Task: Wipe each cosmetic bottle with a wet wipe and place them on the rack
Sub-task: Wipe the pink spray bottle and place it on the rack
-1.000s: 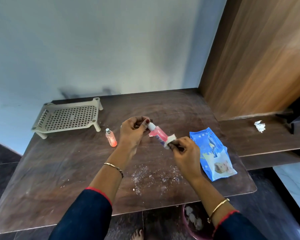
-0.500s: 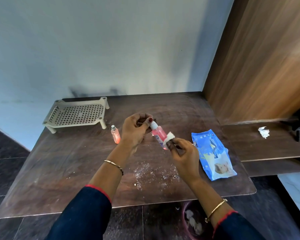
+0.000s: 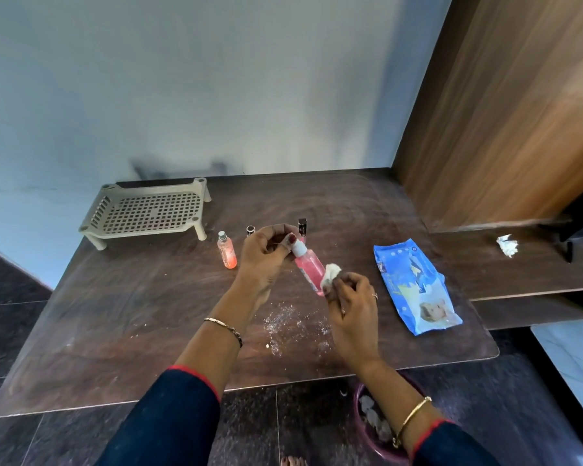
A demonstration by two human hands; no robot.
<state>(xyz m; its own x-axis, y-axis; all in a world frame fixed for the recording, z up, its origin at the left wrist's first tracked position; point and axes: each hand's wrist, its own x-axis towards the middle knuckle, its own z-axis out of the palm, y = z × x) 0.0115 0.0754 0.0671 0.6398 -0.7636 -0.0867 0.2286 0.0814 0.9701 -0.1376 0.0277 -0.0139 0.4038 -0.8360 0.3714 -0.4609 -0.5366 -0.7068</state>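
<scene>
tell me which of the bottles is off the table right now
The pink bottle, held tilted by its white cap in the left hand. The orange bottle and the two small dark ones behind stand on the table.

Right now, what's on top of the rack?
Nothing can be seen on the rack; its grid top looks bare. No bottle stands there yet. The space underneath it is mostly hidden from this view.

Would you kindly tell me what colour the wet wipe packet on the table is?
The wet wipe packet is mostly bright blue with white markings, seen in the head view.
</scene>
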